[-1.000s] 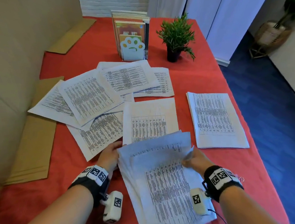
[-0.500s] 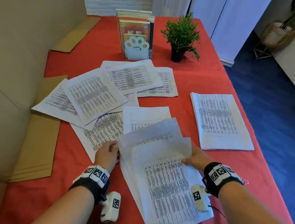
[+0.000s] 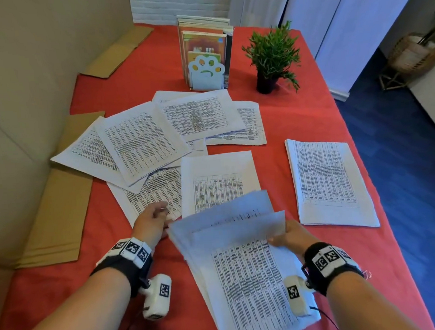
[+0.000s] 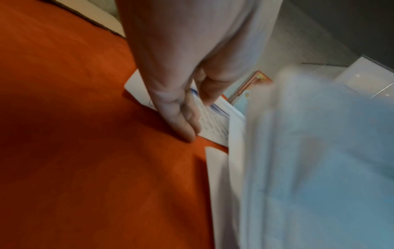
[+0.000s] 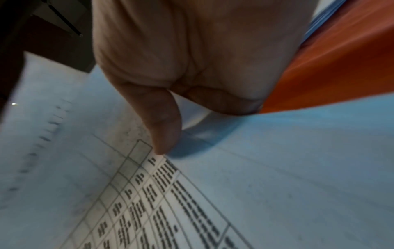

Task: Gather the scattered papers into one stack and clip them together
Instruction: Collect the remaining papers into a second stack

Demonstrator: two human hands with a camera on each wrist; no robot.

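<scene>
A gathered stack of printed sheets (image 3: 245,272) lies near me on the red tablecloth (image 3: 299,122), with its far end raised. My right hand (image 3: 281,235) pinches its right edge, and the thumb (image 5: 166,134) presses on the top sheet (image 5: 277,168). My left hand (image 3: 154,218) rests beside the stack's far left corner. Its straight fingers (image 4: 183,128) touch the edge of a loose sheet (image 3: 156,190). Another sheet (image 3: 217,170) lies just beyond the stack. Several more overlap farther left (image 3: 139,142) and at the back (image 3: 199,114). A separate pile (image 3: 327,182) lies to the right.
A rack of books (image 3: 205,59) and a small potted plant (image 3: 272,53) stand at the back of the table. Flat cardboard pieces (image 3: 58,211) lie along the left wall. The table's right edge drops to a blue floor (image 3: 407,176).
The held stack slid forward over the middle sheet, then drew back toward me. My left hand stayed by the lower-left sheet.
</scene>
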